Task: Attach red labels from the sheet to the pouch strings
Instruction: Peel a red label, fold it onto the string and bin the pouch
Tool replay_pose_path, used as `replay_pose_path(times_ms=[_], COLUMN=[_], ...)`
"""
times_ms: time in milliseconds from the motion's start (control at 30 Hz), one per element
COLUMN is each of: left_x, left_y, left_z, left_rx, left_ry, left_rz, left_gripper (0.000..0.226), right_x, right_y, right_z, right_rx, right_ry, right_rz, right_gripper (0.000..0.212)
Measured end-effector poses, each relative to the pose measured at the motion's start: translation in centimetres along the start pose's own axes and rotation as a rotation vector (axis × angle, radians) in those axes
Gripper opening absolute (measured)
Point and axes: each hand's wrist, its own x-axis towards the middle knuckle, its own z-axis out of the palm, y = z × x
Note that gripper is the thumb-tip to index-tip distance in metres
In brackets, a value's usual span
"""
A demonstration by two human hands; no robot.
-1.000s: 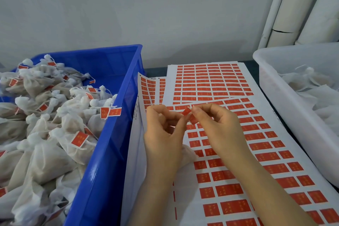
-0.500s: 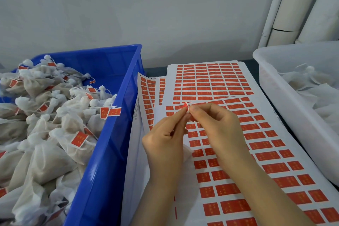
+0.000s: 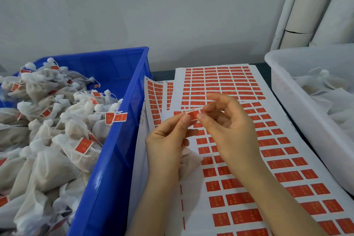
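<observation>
Both hands meet over the label sheet (image 3: 272,161). A small red label (image 3: 193,114) sits between them on the white string ends (image 3: 189,110). My left hand (image 3: 168,140) pinches its left edge with thumb and forefinger. My right hand (image 3: 228,128) pinches its right edge, the other fingers spread. A white mesh pouch (image 3: 188,161) hangs below my left hand, resting on the sheet, mostly hidden by the palm.
A blue crate (image 3: 118,140) on the left holds several labelled pouches (image 3: 57,130). A white tub (image 3: 287,90) on the right holds unlabelled pouches. More label sheets (image 3: 220,82) lie behind, against a grey wall. White pipes stand at the back right.
The hands have shifted slightly apart, and the label now lies flat between the two pinches with the string ends showing above it. My right fingers have spread.
</observation>
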Motion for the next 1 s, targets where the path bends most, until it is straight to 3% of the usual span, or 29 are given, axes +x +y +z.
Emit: replay_pose_path(times_ms=[733, 900, 1000], left_x=[0.01, 0.07, 0.21], left_y=[0.25, 0.16, 0.07], left_z=[-0.01, 0.02, -0.14], left_rx=[-0.041, -0.029, -0.022], left_ry=[-0.032, -0.026, -0.029], left_rz=[-0.017, 0.001, 0.016], left_gripper=[0.021, 0.02, 0.02], right_x=[0.15, 0.14, 0.17], right_y=[0.49, 0.54, 0.34], right_z=[0.04, 0.13, 0.01], right_rx=[0.005, -0.084, -0.005], right_ry=[0.066, -0.004, -0.099], right_rz=[0.047, 0.071, 0.123], right_gripper=[0.039, 0.025, 0.009])
